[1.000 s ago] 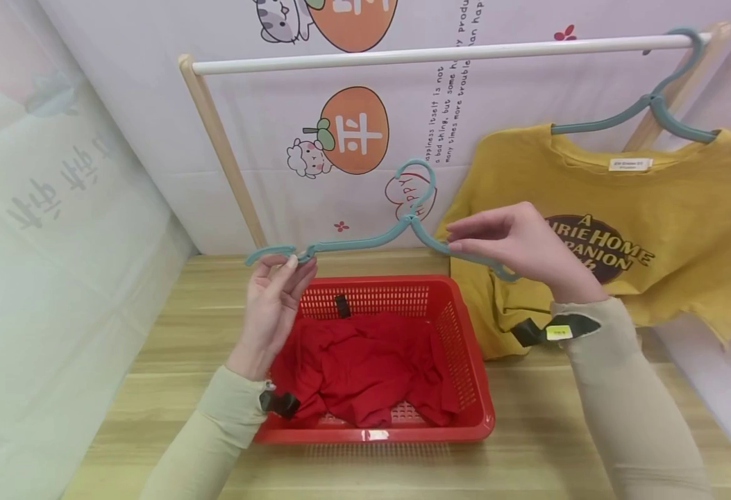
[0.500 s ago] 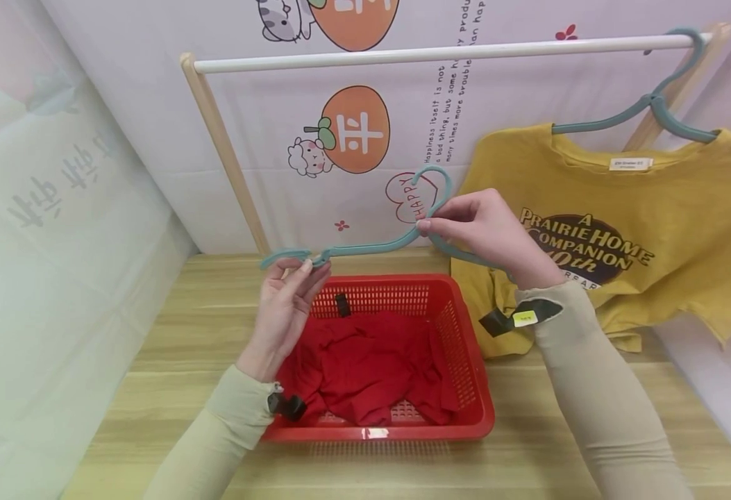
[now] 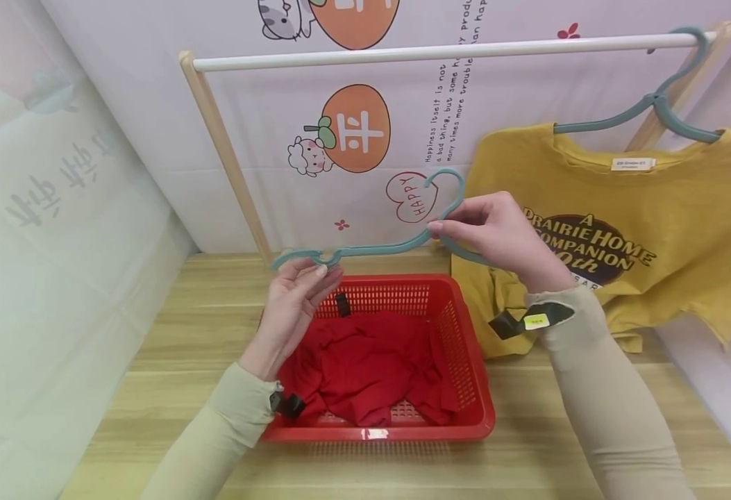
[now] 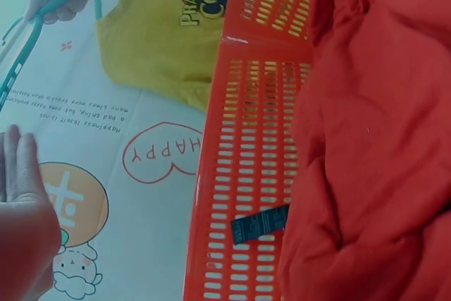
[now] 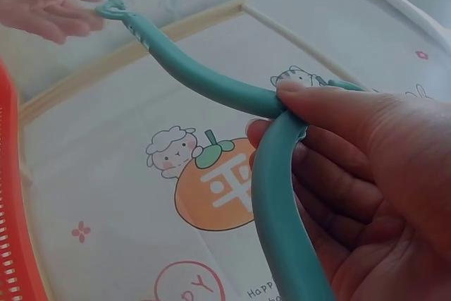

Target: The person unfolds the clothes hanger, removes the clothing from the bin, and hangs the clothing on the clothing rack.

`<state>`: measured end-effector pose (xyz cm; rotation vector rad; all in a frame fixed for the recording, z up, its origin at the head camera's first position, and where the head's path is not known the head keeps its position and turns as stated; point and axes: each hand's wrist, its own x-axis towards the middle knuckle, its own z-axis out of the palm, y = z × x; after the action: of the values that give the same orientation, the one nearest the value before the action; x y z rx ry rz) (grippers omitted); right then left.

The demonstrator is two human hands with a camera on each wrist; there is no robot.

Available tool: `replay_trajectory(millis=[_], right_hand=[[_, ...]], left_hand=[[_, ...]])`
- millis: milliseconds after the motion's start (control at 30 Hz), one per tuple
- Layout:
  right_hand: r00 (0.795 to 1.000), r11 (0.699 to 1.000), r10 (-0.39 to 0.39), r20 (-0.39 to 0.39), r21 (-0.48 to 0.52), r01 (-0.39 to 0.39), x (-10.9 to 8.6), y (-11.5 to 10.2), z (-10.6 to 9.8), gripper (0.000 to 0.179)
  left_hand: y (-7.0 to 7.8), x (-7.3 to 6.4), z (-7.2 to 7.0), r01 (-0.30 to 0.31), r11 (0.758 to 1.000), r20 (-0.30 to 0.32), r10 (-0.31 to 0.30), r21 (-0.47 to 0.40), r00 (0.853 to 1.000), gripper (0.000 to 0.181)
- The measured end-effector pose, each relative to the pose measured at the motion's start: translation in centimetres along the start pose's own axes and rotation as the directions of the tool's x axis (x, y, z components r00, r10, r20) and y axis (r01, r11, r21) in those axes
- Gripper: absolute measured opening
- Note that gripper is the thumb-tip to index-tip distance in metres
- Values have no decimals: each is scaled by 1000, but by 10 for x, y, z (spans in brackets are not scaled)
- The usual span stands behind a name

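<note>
Both hands are on the teal plastic clothes hanger (image 3: 384,248), held up in the air beyond the basket's far rim, roughly level, hook upward. Hook is below the rail and apart from it.

Right hand (image 3: 506,239): grasping. Thumb and fingers pinch the hanger at its centre, right where the hook meets the arms; the right wrist view shows it clearly. The hanger's right arm runs behind this hand, in front of the yellow shirt.

Left hand (image 3: 290,305): lightly grasping. Thumb and forefinger pinch the notched left end, other fingers fairly straight. Blurred in the right wrist view, so can't tell how firm.

Below: red perforated plastic basket (image 3: 315,435) on the light wood-grain table (image 3: 171,347). Crumpled red cloth (image 3: 365,368) inside it, dark label strip (image 3: 343,305) against the far wall.

Behind: white rail (image 3: 402,55) on pale wooden posts. At its right end a second teal hanger (image 3: 609,125) is hooked over, carrying a mustard-yellow T-shirt (image 3: 627,201) with a dark oval print. Shirt hem drapes just beside the basket's right side.
</note>
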<state>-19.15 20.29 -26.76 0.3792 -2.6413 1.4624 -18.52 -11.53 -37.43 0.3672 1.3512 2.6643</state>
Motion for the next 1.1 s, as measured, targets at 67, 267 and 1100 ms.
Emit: replay_trajectory(millis=[67,267,1100], right_hand=[[1000,1000,10,-5,10,-10,-2,2,-2,31],[999,999,36,-22,30,-35,-6,8,-7,32],[998,998,51,-20,24,-51,-15,23,-16,33]], left_hand=[[1,0,-1,40,998,3,-40,56,999,21],[5,0,-7,120,981,27,-125,153,992,42],[-4,2,-53,329,799,-107,-320,504,941,47]])
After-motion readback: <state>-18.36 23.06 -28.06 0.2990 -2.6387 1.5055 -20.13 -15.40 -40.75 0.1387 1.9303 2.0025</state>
